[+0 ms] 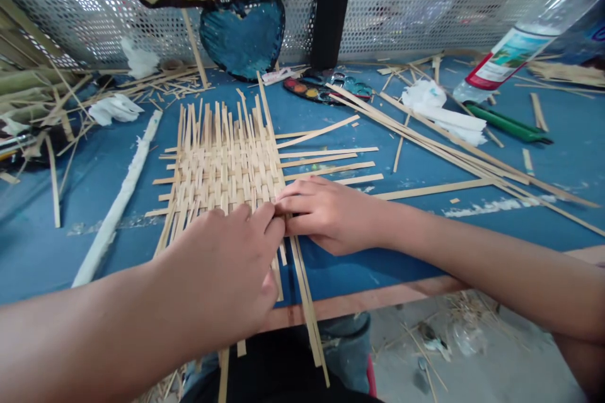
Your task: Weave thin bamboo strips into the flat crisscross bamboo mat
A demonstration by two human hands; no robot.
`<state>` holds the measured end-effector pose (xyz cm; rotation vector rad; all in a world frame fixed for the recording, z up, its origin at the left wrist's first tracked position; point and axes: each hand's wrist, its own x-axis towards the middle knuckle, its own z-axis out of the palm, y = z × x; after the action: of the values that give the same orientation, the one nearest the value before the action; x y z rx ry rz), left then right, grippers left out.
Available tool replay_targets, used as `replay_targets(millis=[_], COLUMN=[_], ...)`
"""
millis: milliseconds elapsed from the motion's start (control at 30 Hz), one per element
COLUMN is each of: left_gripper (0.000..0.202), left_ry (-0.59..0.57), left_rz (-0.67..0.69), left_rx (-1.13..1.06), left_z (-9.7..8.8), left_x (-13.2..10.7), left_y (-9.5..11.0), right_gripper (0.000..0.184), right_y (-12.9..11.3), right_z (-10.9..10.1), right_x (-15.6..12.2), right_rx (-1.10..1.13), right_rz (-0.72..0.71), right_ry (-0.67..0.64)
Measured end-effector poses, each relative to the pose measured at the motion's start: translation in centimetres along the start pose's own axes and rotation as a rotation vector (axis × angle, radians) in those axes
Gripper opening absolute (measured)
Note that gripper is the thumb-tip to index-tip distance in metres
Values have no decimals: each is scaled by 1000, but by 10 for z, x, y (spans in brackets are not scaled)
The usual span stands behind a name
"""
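Note:
A part-woven mat of pale bamboo strips (227,170) lies on the blue table, loose strip ends sticking out on its sides. My left hand (236,252) rests over the mat's near edge, fingers bent and closed on the weave; its palm hides the strips beneath. From the right, my right hand (333,214) reaches the mat's lower right corner, its fingers pressed together at the edge strips beside my left fingertips. What exactly the fingertips pinch is partly hidden. Long strip ends (307,308) run past the table's front edge between the hands.
Loose bamboo strips (449,154) lie at right, near a green-handled tool (508,123), crumpled tissue (439,107) and a tilted bottle (510,60). At the back are a paint palette (326,89), a phone (329,22) and a blue heart-shaped piece (243,34). A white stick (120,201) lies left.

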<state>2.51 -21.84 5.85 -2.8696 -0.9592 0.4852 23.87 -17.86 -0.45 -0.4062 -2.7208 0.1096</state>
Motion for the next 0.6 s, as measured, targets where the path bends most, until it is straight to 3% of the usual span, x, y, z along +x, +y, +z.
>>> replay_targets(millis=[133,200,333,433,600], left_gripper=[26,22,21,22,20], left_ry=[-126,-92,246,480,583], left_rz=[82,88,32,102,187], left_rx=[101,155,259,293,180], left_z=[-11,-11,-1,8,20], left_x=[6,2,-16,-27,-35], left_y=[7,14,26,22,-3], right_gripper=[29,27,30,32,33], right_y=[-1,-3,-6,-7,-7], right_z=[0,0,1,0,-2], right_x=[0,0,1,0,-1], right_rx=[16,23,36,52,55], right_rz=[-5,3,18,17,33], right_ry=[-5,5,21,6,-1])
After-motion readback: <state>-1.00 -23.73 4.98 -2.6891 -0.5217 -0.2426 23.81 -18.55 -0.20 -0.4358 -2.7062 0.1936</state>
